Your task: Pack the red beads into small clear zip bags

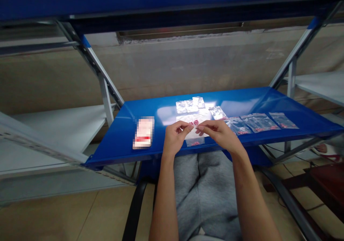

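Observation:
My left hand [176,137] and my right hand [219,132] meet over the near edge of a blue shelf board [118,137]. Both pinch the top of one small clear plastic bag [194,137] that hangs between them, with small red pieces at its bottom. Just behind it, a clear bag with loose red pieces [193,120] lies flat. Several empty clear bags [190,104] lie further back in the bright glare.
A row of filled clear bags [258,122] lies to the right on the board. A blurred white and red packet [143,132] lies at the left. Grey metal shelf posts [104,94] and white shelves [53,126] flank the board. My grey-trousered knees [206,183] are below.

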